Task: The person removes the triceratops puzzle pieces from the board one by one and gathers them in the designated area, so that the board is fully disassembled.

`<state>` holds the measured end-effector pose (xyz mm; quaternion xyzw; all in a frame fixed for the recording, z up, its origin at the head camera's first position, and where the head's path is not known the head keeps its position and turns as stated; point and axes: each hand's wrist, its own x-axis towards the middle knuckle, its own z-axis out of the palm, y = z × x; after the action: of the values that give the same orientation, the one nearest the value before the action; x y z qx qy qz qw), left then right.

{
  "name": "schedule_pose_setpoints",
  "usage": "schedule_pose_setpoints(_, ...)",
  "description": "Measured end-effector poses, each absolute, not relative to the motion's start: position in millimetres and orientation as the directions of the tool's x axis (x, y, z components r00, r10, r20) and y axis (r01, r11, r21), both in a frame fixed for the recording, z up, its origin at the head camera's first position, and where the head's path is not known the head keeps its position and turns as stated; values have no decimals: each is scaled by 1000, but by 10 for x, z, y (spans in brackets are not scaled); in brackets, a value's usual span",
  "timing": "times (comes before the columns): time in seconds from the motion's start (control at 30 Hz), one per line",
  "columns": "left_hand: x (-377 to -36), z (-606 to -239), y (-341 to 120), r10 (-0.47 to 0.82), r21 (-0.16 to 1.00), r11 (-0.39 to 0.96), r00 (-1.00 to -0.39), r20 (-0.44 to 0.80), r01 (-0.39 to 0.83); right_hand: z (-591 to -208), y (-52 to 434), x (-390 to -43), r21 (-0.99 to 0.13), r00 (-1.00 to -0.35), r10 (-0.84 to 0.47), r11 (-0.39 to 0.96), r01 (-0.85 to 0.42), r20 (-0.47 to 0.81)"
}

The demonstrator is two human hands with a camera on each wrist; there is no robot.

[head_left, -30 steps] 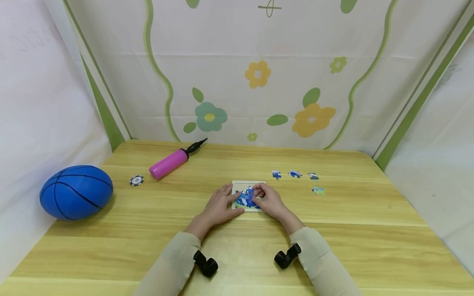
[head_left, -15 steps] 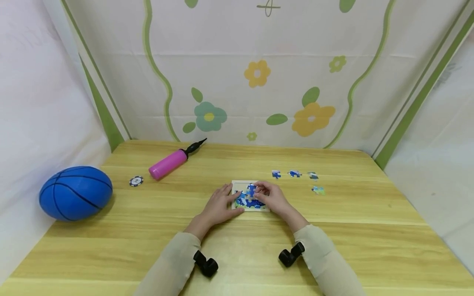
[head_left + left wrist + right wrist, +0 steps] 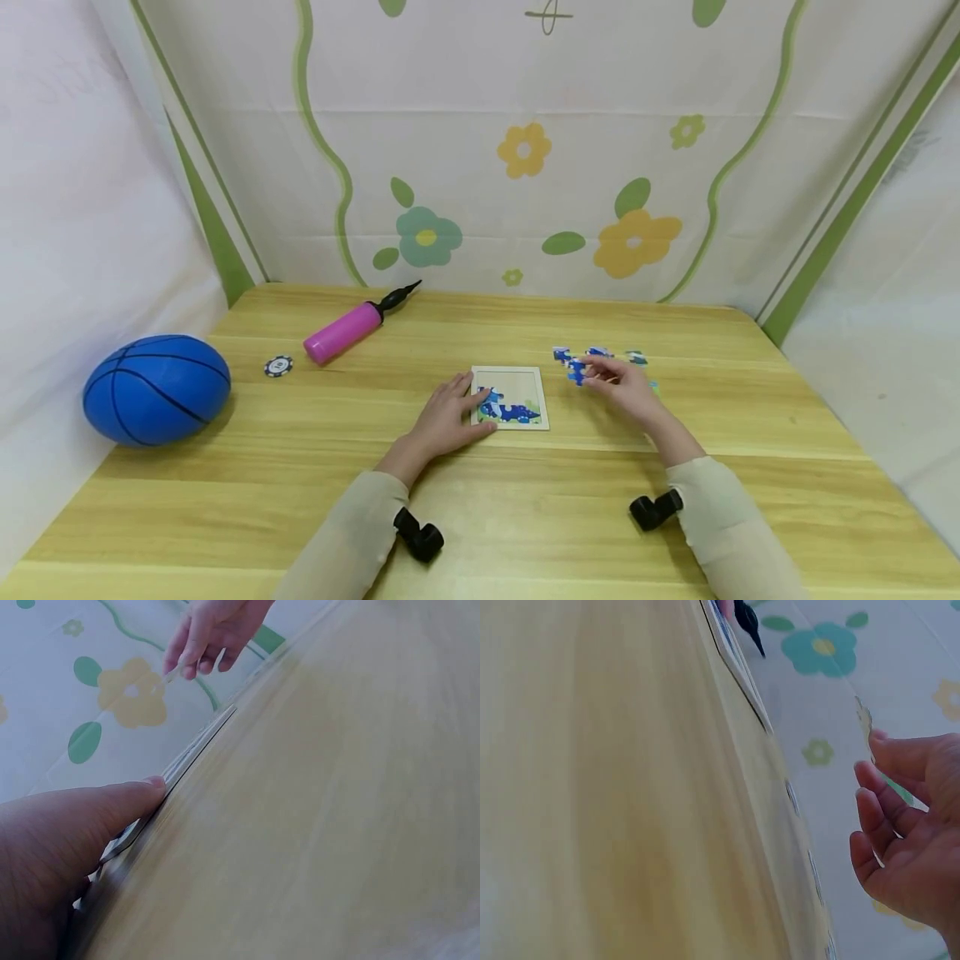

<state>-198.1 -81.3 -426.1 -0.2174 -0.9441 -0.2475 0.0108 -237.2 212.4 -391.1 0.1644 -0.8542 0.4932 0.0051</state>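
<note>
A small puzzle board (image 3: 525, 385) lies at the table's middle, with blue pieces along its lower part and bare wood above. My left hand (image 3: 463, 398) rests flat on the board's left edge, with its thumb (image 3: 112, 806) against the board's rim (image 3: 196, 754). Right of the board, my right hand (image 3: 594, 374) pinches a blue puzzle piece (image 3: 576, 371) just above the table. In the right wrist view the piece (image 3: 865, 720) shows edge-on above the fingertips (image 3: 877, 761). Loose pieces (image 3: 561, 354) lie in a row just beyond that hand.
A blue ball (image 3: 156, 388) sits at the far left. A pink pump (image 3: 345, 329) and a poker chip (image 3: 277, 365) lie at the back left. Another loose piece (image 3: 654, 387) lies behind my right hand. Fabric walls close in the table's back and sides.
My right hand has left the board and moved right toward the loose pieces, carrying a blue piece. The board's upper part now shows bare. The left hand has stayed put.
</note>
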Motion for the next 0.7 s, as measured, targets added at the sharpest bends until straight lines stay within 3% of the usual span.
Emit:
schedule_pose_setpoints(0.3,-1969,-4272,-819,406,465,772,-899,166,434,-4060,2624,-2543,-790,-955,-249,548,-274,159)
schedule_pose_setpoints(0.7,-1983,-4270,-814,401,462,784,-906,134,415,-4191,2698,-2594,-763,-981,-182,623,-172,73)
